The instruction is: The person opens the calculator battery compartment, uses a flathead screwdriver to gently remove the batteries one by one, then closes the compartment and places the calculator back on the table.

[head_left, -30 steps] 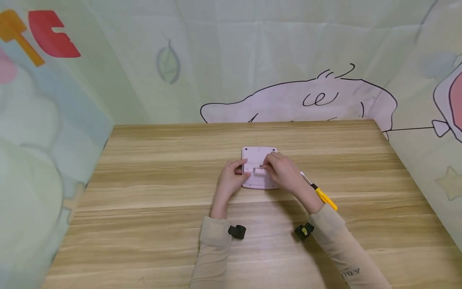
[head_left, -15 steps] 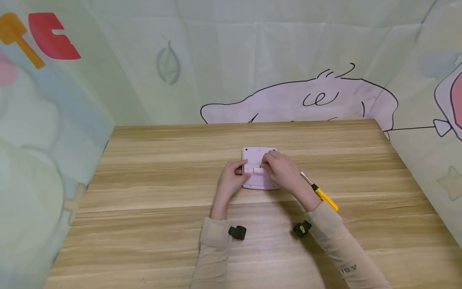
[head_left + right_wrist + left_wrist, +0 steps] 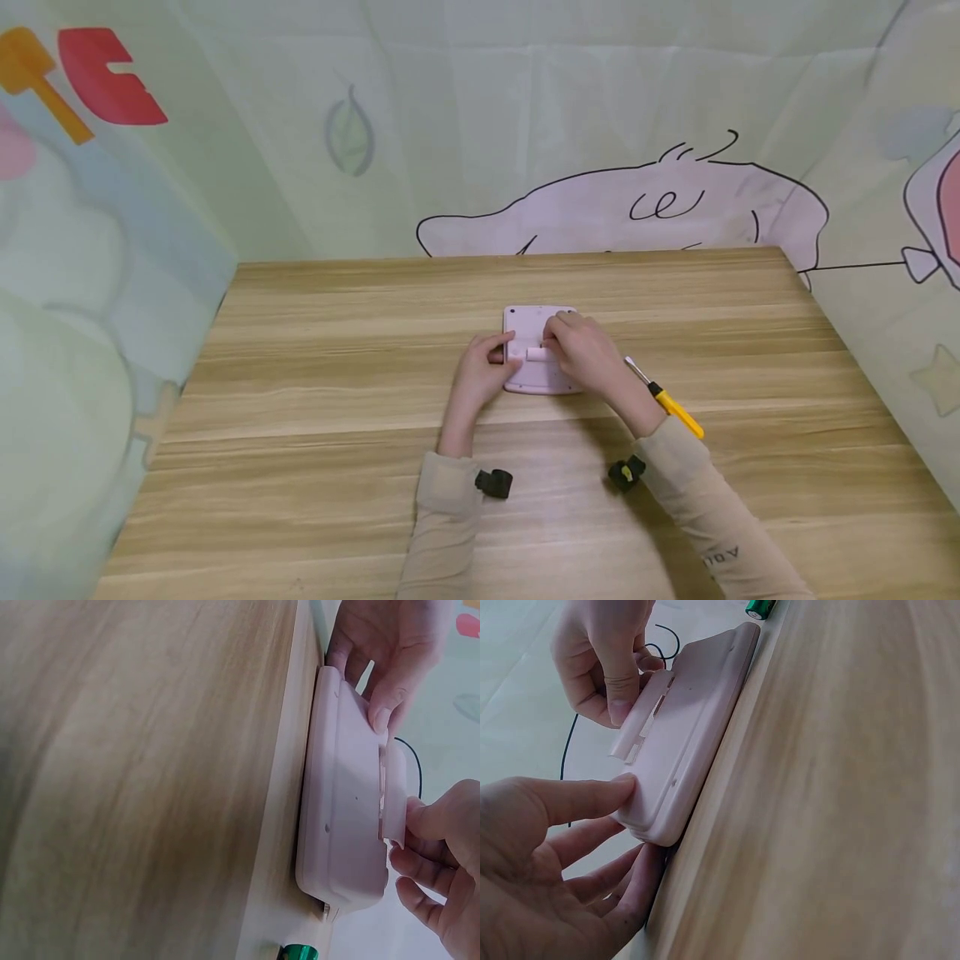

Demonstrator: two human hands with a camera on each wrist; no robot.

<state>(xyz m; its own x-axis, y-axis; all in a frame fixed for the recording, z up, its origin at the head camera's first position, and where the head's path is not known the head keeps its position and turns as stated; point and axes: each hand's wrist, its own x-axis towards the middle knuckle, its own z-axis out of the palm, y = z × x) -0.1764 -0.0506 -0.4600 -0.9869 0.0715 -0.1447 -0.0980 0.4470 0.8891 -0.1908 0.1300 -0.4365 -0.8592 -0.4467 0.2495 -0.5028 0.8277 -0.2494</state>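
Observation:
A pink calculator-like device (image 3: pixel 528 321) lies back side up on the wooden table, its front hidden. My left hand (image 3: pixel 480 369) grips its left edge, thumb on the back and fingers at the side, as the left wrist view shows. My right hand (image 3: pixel 588 354) is over the right half of the device. Between its thumb and fingers it pinches a small pink battery cover (image 3: pixel 395 791), which stands tilted up at the compartment opening in the back. A thin slot shows under the cover (image 3: pixel 641 720). What lies inside the compartment cannot be made out.
A screwdriver (image 3: pixel 675 412) with a yellow handle lies right of the device, close to my right forearm. A green battery (image 3: pixel 298 952) lies on the table near the device, hidden in the head view. A printed cloth (image 3: pixel 480 125) hangs behind the table.
My right fingertips have shifted slightly left and the shiny bit seen beside them is now mostly hidden. The cover sits a little differently over the slot. My left hand and the device stay put.

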